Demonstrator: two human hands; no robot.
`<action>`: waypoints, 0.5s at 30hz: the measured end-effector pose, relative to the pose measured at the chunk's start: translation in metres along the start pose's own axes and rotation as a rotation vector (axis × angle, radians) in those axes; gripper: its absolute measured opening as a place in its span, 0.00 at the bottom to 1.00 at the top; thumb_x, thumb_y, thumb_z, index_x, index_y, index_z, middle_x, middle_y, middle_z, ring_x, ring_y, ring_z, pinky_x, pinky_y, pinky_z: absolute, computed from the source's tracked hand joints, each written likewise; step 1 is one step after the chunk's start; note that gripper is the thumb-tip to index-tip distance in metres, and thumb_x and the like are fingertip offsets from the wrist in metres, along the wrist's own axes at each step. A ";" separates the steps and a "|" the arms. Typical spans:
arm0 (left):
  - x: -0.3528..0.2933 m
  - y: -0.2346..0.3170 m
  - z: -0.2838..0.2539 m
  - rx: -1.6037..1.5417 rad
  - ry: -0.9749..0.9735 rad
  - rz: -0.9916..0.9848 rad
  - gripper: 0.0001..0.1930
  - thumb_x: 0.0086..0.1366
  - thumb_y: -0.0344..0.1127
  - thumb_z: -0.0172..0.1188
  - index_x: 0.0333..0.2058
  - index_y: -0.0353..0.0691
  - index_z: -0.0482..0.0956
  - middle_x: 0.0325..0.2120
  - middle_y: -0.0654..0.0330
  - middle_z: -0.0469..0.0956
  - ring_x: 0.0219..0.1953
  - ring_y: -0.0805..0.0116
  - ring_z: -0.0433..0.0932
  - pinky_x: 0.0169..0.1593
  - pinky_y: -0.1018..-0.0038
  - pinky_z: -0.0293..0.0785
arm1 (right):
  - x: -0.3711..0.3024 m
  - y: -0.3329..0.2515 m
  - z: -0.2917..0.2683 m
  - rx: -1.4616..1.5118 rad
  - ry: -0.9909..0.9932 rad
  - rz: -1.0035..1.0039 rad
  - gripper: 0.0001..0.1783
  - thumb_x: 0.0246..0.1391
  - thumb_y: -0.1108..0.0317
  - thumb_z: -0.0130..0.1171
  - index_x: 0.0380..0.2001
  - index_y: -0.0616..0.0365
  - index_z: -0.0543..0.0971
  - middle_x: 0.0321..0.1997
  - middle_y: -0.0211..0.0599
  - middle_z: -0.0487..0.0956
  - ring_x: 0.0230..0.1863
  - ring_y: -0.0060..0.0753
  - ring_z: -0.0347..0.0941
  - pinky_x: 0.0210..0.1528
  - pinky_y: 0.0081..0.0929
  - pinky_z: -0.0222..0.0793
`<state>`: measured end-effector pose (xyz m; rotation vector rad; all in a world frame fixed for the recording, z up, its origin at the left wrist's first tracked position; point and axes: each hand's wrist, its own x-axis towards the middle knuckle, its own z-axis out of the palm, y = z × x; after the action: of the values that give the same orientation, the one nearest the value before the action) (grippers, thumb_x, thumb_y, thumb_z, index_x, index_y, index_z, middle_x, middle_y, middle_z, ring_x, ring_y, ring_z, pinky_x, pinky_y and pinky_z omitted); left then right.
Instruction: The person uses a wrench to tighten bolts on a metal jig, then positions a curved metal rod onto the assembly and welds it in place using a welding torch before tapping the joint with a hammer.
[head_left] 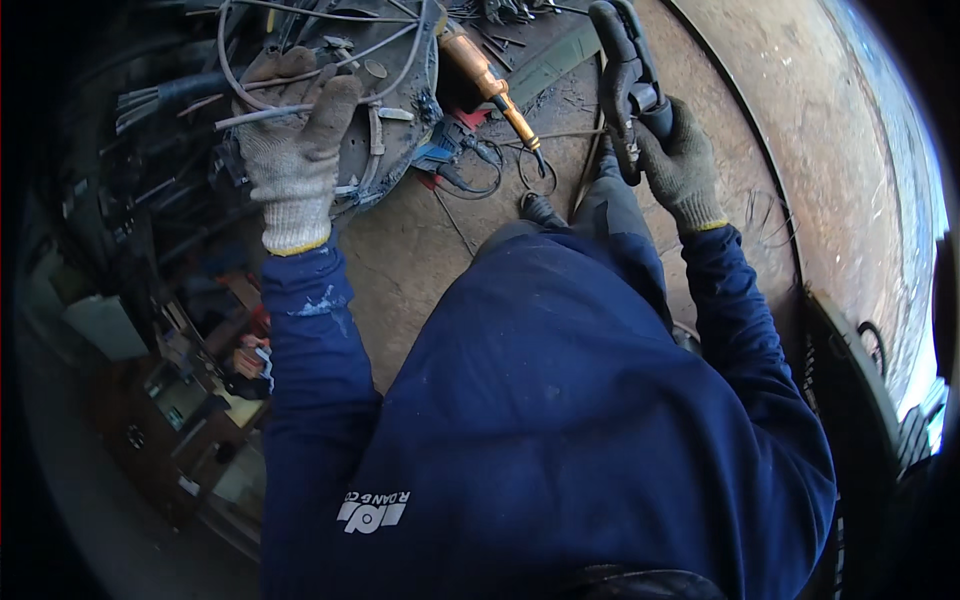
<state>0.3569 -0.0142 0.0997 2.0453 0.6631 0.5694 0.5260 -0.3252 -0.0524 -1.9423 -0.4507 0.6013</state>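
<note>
My left hand [300, 140], in a dirty light-coloured work glove, is at a round metal rod frame [405, 75] over the cluttered work surface. Rods cross over its fingers, while the thumb lies over the ring, so the grip looks loose. My right hand [683, 165], gloved in grey, is raised to the right and closed around a long black curved object [622, 85]. That object has a rounded dark knob beside the fingers; its exact kind does not show. Between the hands, a copper-coloured tool handle [480, 65] with a thin dark end slants off the work surface.
A round, grimy metal work surface [400, 165] carries scrap pieces. Beside it hang a blue-and-black power tool [440, 157] and looped cables. A green metal beam [560, 65] lies beyond. At left are several rods [160, 100] and a littered brown table [120, 410]. A cable [745, 110] crosses the floor.
</note>
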 end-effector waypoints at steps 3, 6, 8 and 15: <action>0.004 -0.017 -0.007 0.042 0.017 0.145 0.35 0.58 0.41 0.78 0.58 0.35 0.67 0.51 0.54 0.77 0.53 0.63 0.80 0.61 0.64 0.77 | -0.032 0.010 0.000 -0.029 0.077 0.049 0.27 0.58 0.53 0.68 0.52 0.61 0.77 0.38 0.51 0.85 0.40 0.46 0.85 0.44 0.39 0.78; 0.005 -0.024 -0.008 0.185 0.014 0.228 0.30 0.59 0.41 0.77 0.54 0.37 0.71 0.49 0.56 0.79 0.50 0.66 0.80 0.58 0.67 0.76 | -0.064 0.019 0.008 0.021 0.119 0.058 0.25 0.58 0.54 0.67 0.51 0.62 0.78 0.36 0.53 0.85 0.40 0.48 0.84 0.43 0.40 0.77; 0.002 -0.034 -0.005 0.045 0.030 0.226 0.27 0.60 0.42 0.77 0.51 0.37 0.73 0.46 0.59 0.79 0.48 0.68 0.78 0.55 0.69 0.76 | -0.077 0.020 0.014 -0.115 0.175 0.056 0.26 0.58 0.49 0.66 0.50 0.60 0.79 0.36 0.54 0.84 0.38 0.53 0.83 0.41 0.44 0.75; -0.019 -0.023 0.007 0.046 0.138 0.157 0.42 0.52 0.59 0.79 0.52 0.34 0.69 0.46 0.54 0.74 0.48 0.62 0.77 0.55 0.67 0.77 | -0.051 0.007 0.008 0.012 0.089 0.110 0.32 0.61 0.48 0.62 0.59 0.60 0.75 0.41 0.52 0.84 0.41 0.48 0.83 0.45 0.41 0.77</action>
<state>0.3414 -0.0203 0.0734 2.1277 0.6034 0.7986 0.4803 -0.3505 -0.0511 -1.9826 -0.2855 0.5839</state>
